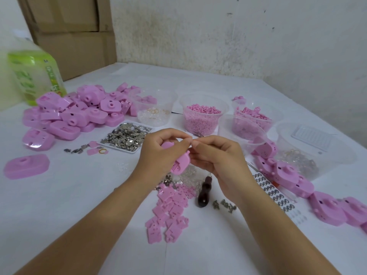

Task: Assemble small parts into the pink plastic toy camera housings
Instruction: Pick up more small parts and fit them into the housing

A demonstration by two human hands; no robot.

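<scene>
Our left hand point(158, 153) grips 1 glossy pink housing point(179, 164) above mid-table, ribbed inside toward us. Our right hand point(218, 159) pinches a small part, hidden between fingertips, at its top edge. Bare white table point(69, 205) opens near left. A housing pile point(79, 108) sits far left, clear tubs point(241, 126) far right, a stained wall point(218, 36) beyond.

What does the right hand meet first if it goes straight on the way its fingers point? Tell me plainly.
The pink housing part gripped by the left hand; the right hand points leftward at it, at or near contact, though depth is unclear.
</scene>
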